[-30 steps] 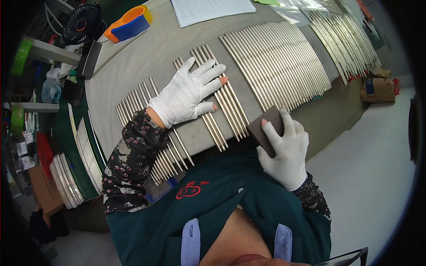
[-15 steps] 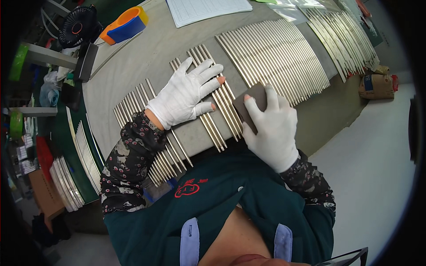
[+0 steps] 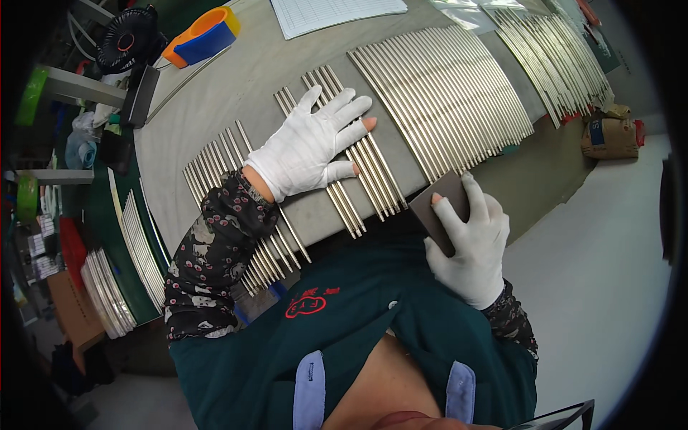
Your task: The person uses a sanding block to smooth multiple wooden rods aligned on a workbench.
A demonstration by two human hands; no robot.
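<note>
My left hand [image 3: 307, 147], in a white glove with some fingertips bare, lies flat with its fingers spread over a small group of shiny metal rods [image 3: 383, 179]. My right hand [image 3: 469, 244], gloved the same way, grips a flat grey-brown block [image 3: 438, 211] that looks like a sanding sponge. The block is at the table's near edge, just below the ends of a wide row of metal rods [image 3: 444, 100]. Another set of rods [image 3: 215, 161] runs under my left forearm, which hides their middle parts.
A further bundle of rods [image 3: 552, 64] lies at the far right. At the back are a lined paper sheet [image 3: 337, 13], an orange and blue ring-shaped object [image 3: 204, 36] and a black fan [image 3: 127, 39]. A brown bag [image 3: 609, 138] stands beyond the table's right end.
My right hand has moved right and toward me with the block, away from the small rod group. My left hand has shifted slightly right, and the rods under it have moved right.
</note>
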